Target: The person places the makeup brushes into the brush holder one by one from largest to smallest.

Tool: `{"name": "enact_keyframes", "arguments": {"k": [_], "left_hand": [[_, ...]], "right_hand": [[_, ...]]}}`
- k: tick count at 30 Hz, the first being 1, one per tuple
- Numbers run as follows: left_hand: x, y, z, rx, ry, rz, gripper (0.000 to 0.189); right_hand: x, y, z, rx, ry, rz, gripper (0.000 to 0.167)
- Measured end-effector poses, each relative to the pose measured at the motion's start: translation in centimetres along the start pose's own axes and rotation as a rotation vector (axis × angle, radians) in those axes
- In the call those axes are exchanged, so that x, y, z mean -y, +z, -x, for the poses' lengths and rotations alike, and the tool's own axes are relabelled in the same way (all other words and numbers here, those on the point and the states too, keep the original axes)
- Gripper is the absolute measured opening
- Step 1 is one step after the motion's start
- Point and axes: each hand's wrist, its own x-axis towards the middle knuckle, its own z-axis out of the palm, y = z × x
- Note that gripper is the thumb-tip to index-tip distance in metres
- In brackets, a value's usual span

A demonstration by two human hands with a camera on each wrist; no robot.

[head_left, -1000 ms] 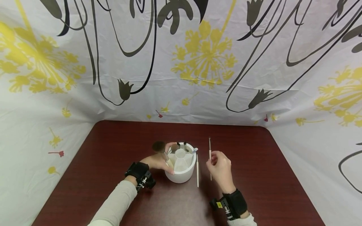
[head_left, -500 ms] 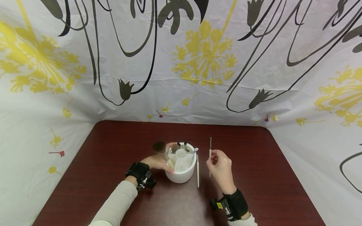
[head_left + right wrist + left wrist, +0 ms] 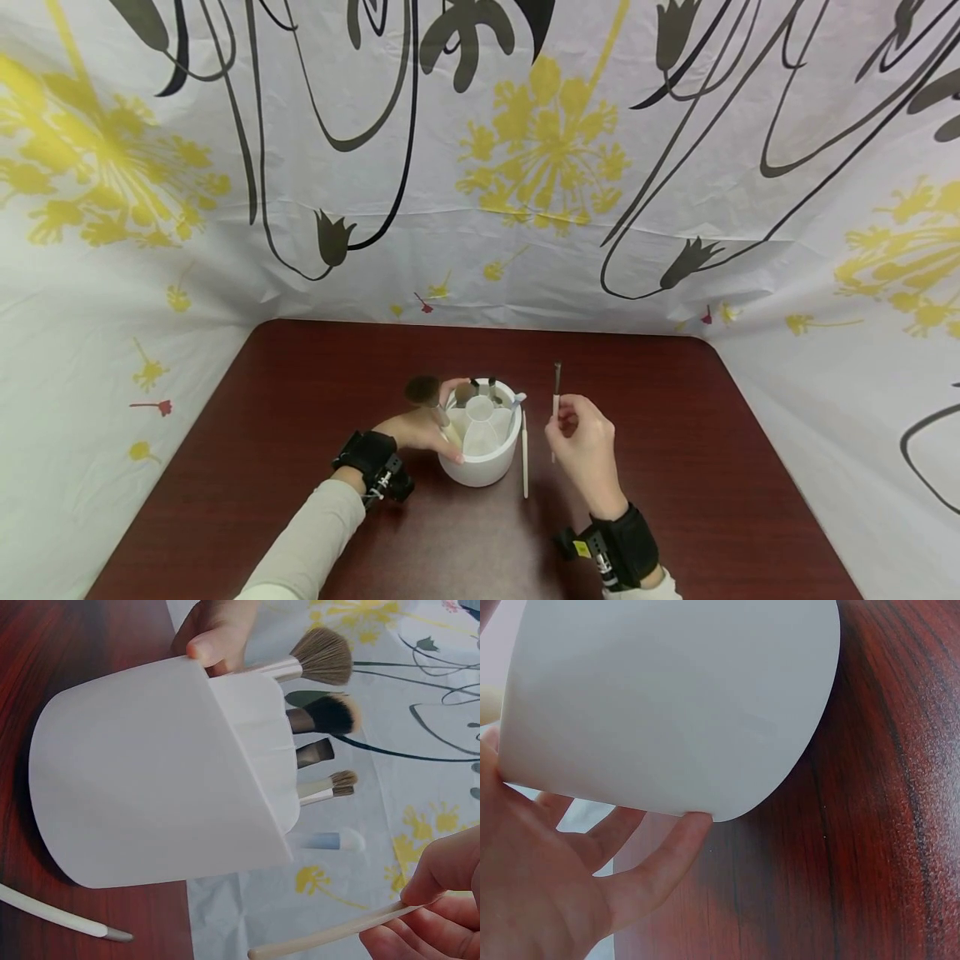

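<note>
My left hand grips the rim and side of a white round brush holder, thumb near the front and fingers behind. In the left wrist view, fingers press against its smooth wall. Several makeup brushes stand in its compartments, among them a large fluffy brush and a blue-handled one. Right of the holder, my right hand pinches a slim makeup brush by its pale handle, bristles pointing away from me. In the right wrist view, its handle end sticks out from the fingertips.
A second slim pale-handled brush lies on the dark red wooden table, close to the holder's right side. Behind the table hangs a white patterned cloth, which also runs down both sides.
The slim brush in my right hand has risen slightly, and less of its handle shows below the fingers. My left hand and the holder keep their place.
</note>
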Motion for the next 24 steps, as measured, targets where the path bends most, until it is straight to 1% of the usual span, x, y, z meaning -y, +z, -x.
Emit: {"name": "enact_keyframes", "arguments": {"k": [2, 7, 9, 11, 19, 24], "left_hand": [[0.2, 0.0, -0.1, -0.003, 0.008, -0.003, 0.109], [2.0, 0.4, -0.7, -0.025, 0.022, -0.020, 0.111], [2.7, 0.5, -0.9, -0.029, 0.017, -0.030, 0.112], [3.1, 0.5, -1.0, -0.032, 0.015, -0.041, 0.112], [3.1, 0.5, -1.0, -0.044, 0.014, -0.055, 0.113], [3.0, 0.4, -1.0, -0.043, 0.007, -0.066, 0.112]], "right_hand": [[0.2, 0.0, -0.1, -0.006, -0.006, -0.003, 0.025], [0.5, -0.1, -0.3, -0.019, -0.029, -0.001, 0.026], [0.7, -0.1, -0.4, -0.023, -0.040, -0.001, 0.026], [0.8, -0.2, -0.5, -0.029, -0.050, -0.005, 0.027], [1.5, -0.3, -0.9, -0.048, -0.090, -0.018, 0.025], [1.8, -0.3, -1.1, -0.057, -0.097, -0.030, 0.023]]}}
